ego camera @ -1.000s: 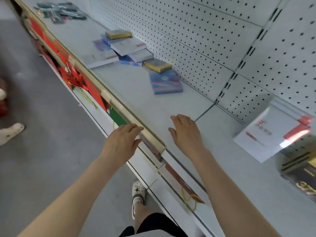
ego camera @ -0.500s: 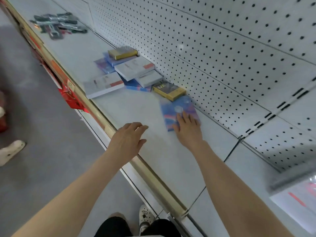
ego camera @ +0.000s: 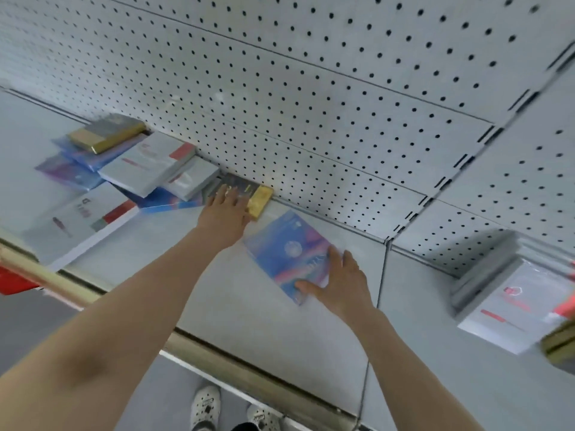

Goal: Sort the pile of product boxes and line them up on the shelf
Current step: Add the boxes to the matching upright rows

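A pile of flat product boxes lies on the grey shelf against the pegboard: white ones, blue ones and gold-edged dark ones. My left hand lies flat on a dark box with a gold edge at the pile's right end. My right hand rests on the near corner of a blue and pink box lying apart from the pile, thumb on its front edge. Whether either hand grips its box is unclear.
A white box with red print lies on the right shelf section, a gold-edged box at the frame's right edge beside it. A large white box lies near the front rail. Pegboard wall behind.
Both hands reached farther in. The left hand moved from the shelf's front rail onto the gold-edged box. The right hand stays on the blue and pink box. The camera moved closer.
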A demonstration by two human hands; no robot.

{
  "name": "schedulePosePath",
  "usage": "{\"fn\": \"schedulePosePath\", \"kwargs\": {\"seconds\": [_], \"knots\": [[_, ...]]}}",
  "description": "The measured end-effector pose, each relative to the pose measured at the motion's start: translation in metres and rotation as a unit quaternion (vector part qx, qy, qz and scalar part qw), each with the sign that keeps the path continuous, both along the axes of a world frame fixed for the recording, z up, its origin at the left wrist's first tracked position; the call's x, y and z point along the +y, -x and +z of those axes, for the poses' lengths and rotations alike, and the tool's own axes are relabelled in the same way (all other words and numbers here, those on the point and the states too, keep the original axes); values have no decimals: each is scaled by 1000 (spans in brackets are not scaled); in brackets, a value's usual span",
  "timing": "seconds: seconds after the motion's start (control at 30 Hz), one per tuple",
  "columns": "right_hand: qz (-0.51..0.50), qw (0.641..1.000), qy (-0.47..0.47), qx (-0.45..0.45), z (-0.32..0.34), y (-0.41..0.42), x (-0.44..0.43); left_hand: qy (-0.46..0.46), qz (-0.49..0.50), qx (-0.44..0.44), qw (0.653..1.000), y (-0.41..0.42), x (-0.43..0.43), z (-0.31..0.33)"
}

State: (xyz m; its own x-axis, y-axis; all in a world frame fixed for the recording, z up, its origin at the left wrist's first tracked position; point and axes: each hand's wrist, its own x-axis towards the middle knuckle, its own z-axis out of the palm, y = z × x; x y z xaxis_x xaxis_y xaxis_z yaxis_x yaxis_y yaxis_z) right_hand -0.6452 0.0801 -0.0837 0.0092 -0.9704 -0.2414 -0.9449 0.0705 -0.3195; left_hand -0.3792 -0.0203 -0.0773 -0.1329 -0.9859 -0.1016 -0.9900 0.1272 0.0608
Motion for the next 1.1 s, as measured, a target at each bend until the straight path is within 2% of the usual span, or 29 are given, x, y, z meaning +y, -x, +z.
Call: {"fn": "schedulePosePath", "kwargs": {"seconds": [0.1,0.23,0.33,0.5,0.6,0.67,0.8,0.9,1.0,1.1], "knots": [[-14,999,1,-44,6,0,-6,-9,-30,-35,999,-3,-3,-7],[-71,989,-4,-132,16,-2,-20,72,-68,-16,995,-8,30,-13],[-147,977,27,-155,16,-8,-24,118,-77,-1,990,-15,53,-16],[-182,982,-30,40,0,-29,-16,126,-63,41,989,-39,32,-8],[-214,969,-48,111,-1,-36,-12,28,-56,39,997,-53,4,-7],[-204,970,-40,124,1,-41,-13,-14,-79,29,996,-56,-10,-8],[-222,974,-18,42,-3,-47,-19,-60,-34,98,993,-55,-10,1],[-254,963,41,-82,-1,-53,-16,-23,4,116,993,-56,3,3],[-306,904,76,-289,14,-64,-12,26,23,149,988,-59,14,4],[-344,849,65,-396,24,-74,-7,5,49,239,970,-64,19,8]]}}
